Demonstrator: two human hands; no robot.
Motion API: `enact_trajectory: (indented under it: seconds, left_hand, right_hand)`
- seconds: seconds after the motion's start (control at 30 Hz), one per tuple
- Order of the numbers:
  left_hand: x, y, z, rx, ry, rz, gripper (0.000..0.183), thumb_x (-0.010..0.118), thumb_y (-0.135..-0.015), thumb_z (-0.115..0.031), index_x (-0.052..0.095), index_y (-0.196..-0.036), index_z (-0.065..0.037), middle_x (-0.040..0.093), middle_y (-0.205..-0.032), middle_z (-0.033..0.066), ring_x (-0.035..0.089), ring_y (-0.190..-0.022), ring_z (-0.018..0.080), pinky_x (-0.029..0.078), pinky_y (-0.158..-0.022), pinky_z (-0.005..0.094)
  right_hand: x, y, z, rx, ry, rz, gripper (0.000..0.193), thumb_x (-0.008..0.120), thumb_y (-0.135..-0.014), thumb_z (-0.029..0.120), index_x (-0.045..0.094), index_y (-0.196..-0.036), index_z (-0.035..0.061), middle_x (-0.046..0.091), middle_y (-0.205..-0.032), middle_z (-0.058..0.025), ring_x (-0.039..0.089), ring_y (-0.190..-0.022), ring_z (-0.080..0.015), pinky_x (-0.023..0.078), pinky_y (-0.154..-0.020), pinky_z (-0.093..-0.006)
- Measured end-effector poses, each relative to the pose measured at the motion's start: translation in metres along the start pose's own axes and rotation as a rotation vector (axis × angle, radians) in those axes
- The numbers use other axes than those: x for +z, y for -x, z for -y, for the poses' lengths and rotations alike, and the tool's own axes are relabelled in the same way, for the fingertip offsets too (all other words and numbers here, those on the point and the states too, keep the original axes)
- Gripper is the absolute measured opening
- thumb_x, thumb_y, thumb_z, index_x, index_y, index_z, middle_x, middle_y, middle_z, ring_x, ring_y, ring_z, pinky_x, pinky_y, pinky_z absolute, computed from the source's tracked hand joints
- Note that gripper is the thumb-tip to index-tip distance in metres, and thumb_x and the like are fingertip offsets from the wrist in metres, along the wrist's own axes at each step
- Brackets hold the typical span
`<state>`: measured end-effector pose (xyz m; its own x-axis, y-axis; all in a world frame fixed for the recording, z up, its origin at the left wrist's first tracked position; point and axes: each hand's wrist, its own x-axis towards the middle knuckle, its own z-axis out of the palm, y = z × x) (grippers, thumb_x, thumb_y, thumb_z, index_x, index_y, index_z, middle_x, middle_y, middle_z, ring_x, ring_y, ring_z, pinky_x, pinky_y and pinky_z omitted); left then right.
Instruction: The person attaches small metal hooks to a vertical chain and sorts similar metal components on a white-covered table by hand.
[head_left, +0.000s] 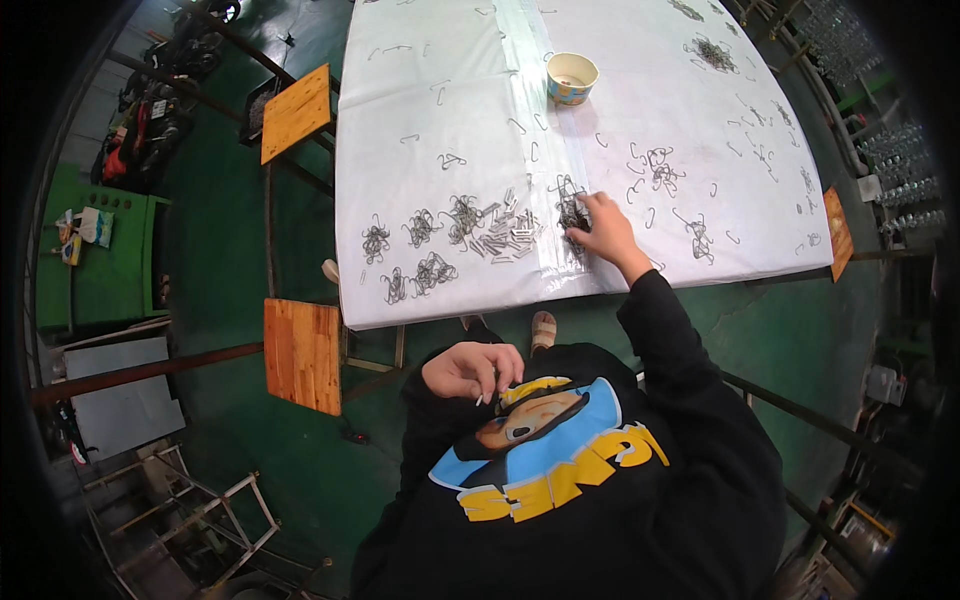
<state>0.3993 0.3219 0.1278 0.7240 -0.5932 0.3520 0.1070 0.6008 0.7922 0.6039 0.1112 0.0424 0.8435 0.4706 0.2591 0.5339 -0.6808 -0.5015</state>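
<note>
While the right hand is reaching onto the white table, its fingers are closing on a tangle of wire hooks near the front edge; the left hand — held off the table at the chest — is pinching small metal pieces; light, stiff, snag-prone — probably best lifted by one hook's bend.

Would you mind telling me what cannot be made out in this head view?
- What the left hand grips: too small, mostly hidden by its fingers.
- What the right hand pinches in the wire hooks: hidden by its fingers.
- The cup contents: too small.
</note>
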Motion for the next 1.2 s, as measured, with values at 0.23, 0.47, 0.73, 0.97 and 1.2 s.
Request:
enact_trajectory:
  seconds: [0.23, 0.47, 0.73, 0.97, 1.2]
  left_hand:
    - [0.002, -0.005, 0.019, 0.034, 0.025, -0.103, 0.020, 0.060, -0.078, -0.024, 0.059, -0.065, -0.009, 0.051, -0.080, 0.0044, 0.044, -0.087, 0.0238, 0.033, -0.075, 0.0353]
    - [-0.008, 0.001, 0.043, 0.196, 0.115, -0.182, 0.015, 0.061, -0.077, -0.022, 0.057, -0.066, -0.014, 0.051, -0.081, 0.0006, 0.044, -0.088, 0.0204, 0.030, -0.074, 0.0340]
    - [-0.003, 0.005, 0.054, 0.193, 0.059, -0.208, 0.023, 0.058, -0.080, -0.027, 0.056, -0.065, -0.010, 0.048, -0.080, 0.0041, 0.043, -0.088, 0.0240, 0.033, -0.076, 0.0345]
    - [-0.004, 0.001, 0.062, 0.212, 0.096, -0.204, 0.022, 0.057, -0.081, -0.026, 0.054, -0.066, -0.010, 0.048, -0.079, 0.0038, 0.043, -0.088, 0.0240, 0.034, -0.076, 0.0346]
    - [-0.001, -0.005, 0.073, 0.190, 0.095, -0.234, 0.023, 0.058, -0.081, -0.027, 0.055, -0.066, -0.009, 0.048, -0.079, 0.0039, 0.043, -0.088, 0.0235, 0.034, -0.076, 0.0349]
  right_hand:
    - [0.020, -0.038, -0.028, 0.117, -0.452, 0.026, 0.023, 0.064, -0.071, 0.015, 0.056, -0.082, -0.0031, 0.058, -0.069, -0.0135, 0.055, -0.062, -0.0219, 0.044, -0.061, -0.0313]
    - [0.035, -0.065, -0.081, 0.437, -0.932, 0.074, 0.018, 0.064, -0.077, 0.015, 0.060, -0.085, -0.0010, 0.057, -0.068, -0.0035, 0.053, -0.059, -0.0070, 0.042, -0.051, -0.0226]
    - [0.002, -0.047, -0.043, -0.029, 0.285, -0.058, 0.030, 0.057, -0.071, 0.009, 0.057, -0.101, 0.0058, 0.054, -0.103, -0.0108, 0.050, -0.095, -0.0268, 0.042, -0.076, -0.0378]
    - [-0.008, 0.002, -0.004, 0.393, -0.003, 0.111, 0.019, 0.061, -0.069, 0.013, 0.058, -0.083, 0.0008, 0.060, -0.081, -0.0142, 0.057, -0.078, -0.0298, 0.045, -0.066, -0.0371]
    - [0.045, 0.008, -0.039, 0.416, 0.000, 0.217, 0.020, 0.061, -0.069, 0.017, 0.059, -0.073, -0.0022, 0.059, -0.067, -0.0184, 0.058, -0.068, -0.0310, 0.046, -0.062, -0.0371]
